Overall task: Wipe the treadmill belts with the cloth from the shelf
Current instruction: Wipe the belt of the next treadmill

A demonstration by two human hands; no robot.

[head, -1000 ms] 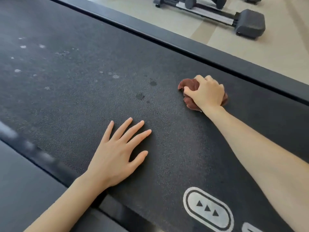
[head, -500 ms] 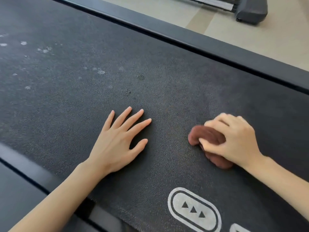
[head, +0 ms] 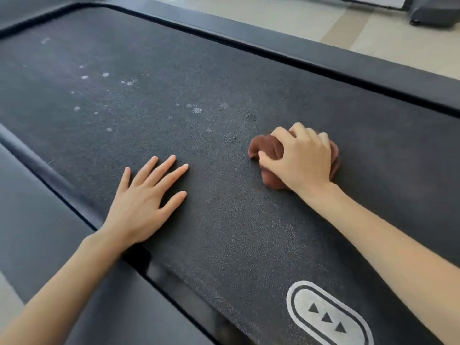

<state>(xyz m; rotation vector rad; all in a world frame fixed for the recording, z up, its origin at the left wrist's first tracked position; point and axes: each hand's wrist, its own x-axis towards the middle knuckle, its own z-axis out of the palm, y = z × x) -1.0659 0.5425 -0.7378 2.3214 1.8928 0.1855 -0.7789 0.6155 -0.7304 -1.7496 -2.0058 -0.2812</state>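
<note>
The dark textured treadmill belt (head: 224, 70) fills most of the view and carries pale specks and small dark spots on its left and middle. My right hand (head: 302, 158) grips a bunched reddish-brown cloth (head: 267, 148) and holds it down on the belt at centre right. My left hand (head: 146, 200) lies flat on the belt, fingers spread, near the belt's near edge. A white oval with three arrows (head: 326, 317) is printed on the belt at the lower right.
Smooth black side rails run along the far edge (head: 323, 56) and the near edge (head: 49, 220) of the belt. Beyond the far rail lies pale floor (head: 298, 16) with the base of another machine (head: 433, 13) at the top right.
My right hand first pulled the cloth toward me across the belt, then pushed it away again to mid-belt. My left hand has stayed flat in place.
</note>
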